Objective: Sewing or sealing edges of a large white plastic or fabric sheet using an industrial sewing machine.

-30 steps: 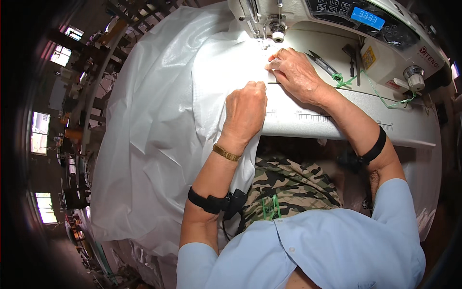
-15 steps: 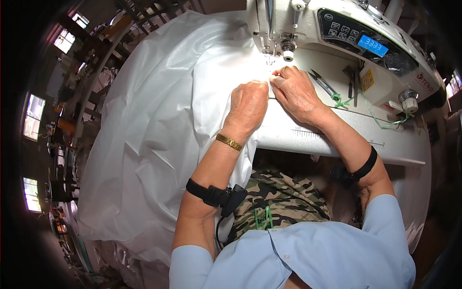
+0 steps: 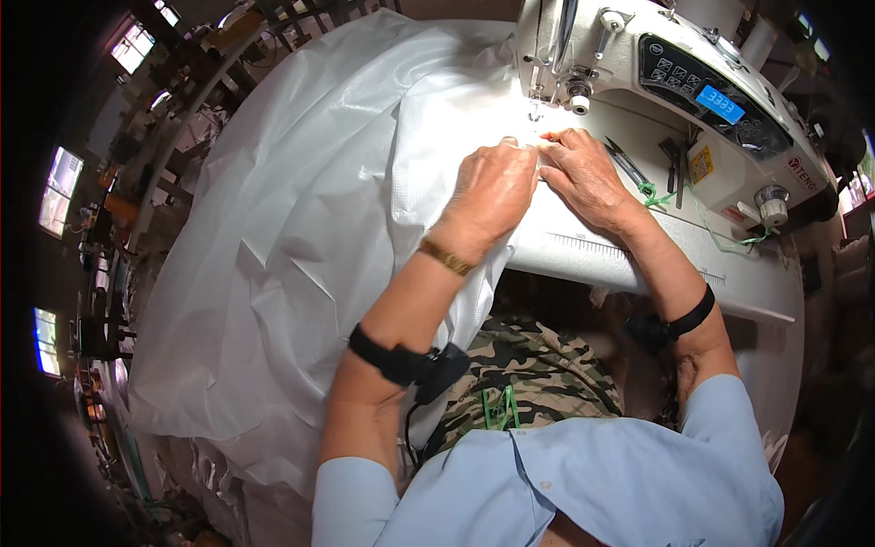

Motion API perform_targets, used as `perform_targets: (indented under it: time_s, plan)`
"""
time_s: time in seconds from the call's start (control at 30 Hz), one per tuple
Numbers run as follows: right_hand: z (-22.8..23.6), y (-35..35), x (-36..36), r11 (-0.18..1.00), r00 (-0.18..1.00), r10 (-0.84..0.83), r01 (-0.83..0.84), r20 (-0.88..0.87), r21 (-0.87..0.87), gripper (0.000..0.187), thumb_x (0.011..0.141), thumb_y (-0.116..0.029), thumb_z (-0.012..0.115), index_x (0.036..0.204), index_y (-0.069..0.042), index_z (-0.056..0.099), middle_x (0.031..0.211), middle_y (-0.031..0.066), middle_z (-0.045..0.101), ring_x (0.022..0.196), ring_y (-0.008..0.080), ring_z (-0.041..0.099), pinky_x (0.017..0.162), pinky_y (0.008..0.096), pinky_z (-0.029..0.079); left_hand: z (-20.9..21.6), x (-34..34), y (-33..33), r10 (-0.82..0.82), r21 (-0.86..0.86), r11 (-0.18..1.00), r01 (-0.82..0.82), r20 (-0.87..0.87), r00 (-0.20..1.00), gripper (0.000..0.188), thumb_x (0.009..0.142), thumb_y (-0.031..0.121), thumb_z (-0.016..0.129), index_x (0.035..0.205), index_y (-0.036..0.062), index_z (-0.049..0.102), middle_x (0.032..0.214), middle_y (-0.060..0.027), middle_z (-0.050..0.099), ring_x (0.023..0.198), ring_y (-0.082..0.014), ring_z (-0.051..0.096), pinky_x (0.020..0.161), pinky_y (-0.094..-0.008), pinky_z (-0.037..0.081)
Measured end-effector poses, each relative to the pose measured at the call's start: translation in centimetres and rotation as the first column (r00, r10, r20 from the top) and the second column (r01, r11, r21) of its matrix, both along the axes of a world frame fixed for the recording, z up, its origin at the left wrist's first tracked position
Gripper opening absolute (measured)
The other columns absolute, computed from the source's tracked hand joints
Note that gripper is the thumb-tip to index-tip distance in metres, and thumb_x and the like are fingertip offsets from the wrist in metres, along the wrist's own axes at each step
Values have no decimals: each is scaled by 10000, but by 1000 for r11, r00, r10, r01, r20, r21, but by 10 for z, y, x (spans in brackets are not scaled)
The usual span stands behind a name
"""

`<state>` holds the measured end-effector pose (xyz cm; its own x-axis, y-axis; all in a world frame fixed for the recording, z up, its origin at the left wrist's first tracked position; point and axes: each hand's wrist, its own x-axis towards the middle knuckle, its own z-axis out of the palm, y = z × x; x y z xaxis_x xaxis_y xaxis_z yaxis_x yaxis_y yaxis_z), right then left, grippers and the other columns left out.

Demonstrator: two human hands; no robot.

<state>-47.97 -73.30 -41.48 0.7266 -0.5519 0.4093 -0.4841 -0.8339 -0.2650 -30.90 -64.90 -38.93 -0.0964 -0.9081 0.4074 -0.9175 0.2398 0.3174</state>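
White sheet material [image 3: 301,246], thin and wrinkled, spreads over the left side and runs up to the sewing machine [image 3: 629,46]. My left hand [image 3: 497,190] is closed on the edge of this sheet just in front of the lit needle area [image 3: 535,111]. Close beside it, my right hand [image 3: 588,173] pinches the same edge, its fingertips meeting those of the left. Fingers and bright light hide exactly how the edge lies between them.
Thread snips [image 3: 627,162], a dark screwdriver-like tool [image 3: 672,164] and green string [image 3: 653,193] lie on the machine bed at right. The white table edge [image 3: 638,278] carries a ruler scale. A lit control panel [image 3: 715,96] sits on the machine arm.
The whole view has shifted, so machine and hands appear farther right. Both hands keep their grip on the sheet, at about the same distance from the needle.
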Motion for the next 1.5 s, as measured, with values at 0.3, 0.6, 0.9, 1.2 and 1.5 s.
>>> perform_targets:
  time_s: [0.3, 0.6, 0.9, 1.2, 1.5]
  plan:
    - [3, -5, -19, 999, 1000, -11, 12, -9, 33, 429, 932, -322, 590, 1216, -2, 615, 1271, 145, 576, 1226, 287, 490, 1081, 416, 352, 60, 194, 42, 347, -334, 913, -234, 338, 875, 355, 942, 194, 625, 1221, -26, 619, 1272, -183, 614, 1171, -363, 566, 970, -424, 478]
    - [6, 10, -8, 1000, 1000, 9, -9, 27, -7, 347, 911, -213, 644, 1238, -97, 635, 1109, 115, 646, 1091, 278, 567, 975, 417, 434, -24, 242, 30, 597, 67, 760, -646, 322, 735, 420, 942, 344, 633, 1223, 35, 585, 1272, -178, 598, 1132, -362, 601, 905, -461, 524]
    - [-5, 9, 3, 994, 993, 5, 9, 121, -111, 103, 830, -52, 671, 921, -93, 646, 880, 66, 621, 906, 257, 592, 854, 392, 423, -19, 273, 107, 579, 27, 758, -652, 433, 691, 272, 951, 152, 493, 1169, 43, 615, 993, -195, 706, 932, -410, 674, 800, -501, 541]
    - [-2, 11, -16, 955, 936, -160, 227, 313, -190, 184, 869, -89, 630, 1051, -72, 650, 893, 101, 626, 927, 279, 595, 869, 411, 428, 48, 342, 213, 721, 177, 584, -792, 335, 607, 347, 902, 181, 614, 1201, 5, 624, 1135, -244, 671, 1080, -403, 632, 926, -466, 493]
    - [-62, 165, -21, 677, 955, -40, -191, 294, 711, 511, 912, -480, 649, 975, 26, 664, 929, 205, 699, 855, 377, 668, 796, 438, 522, 73, 94, 196, 195, 66, 981, -183, -286, 938, 337, 854, 3, 676, 1191, -6, 658, 1190, -151, 680, 1099, -249, 654, 975, -382, 498]
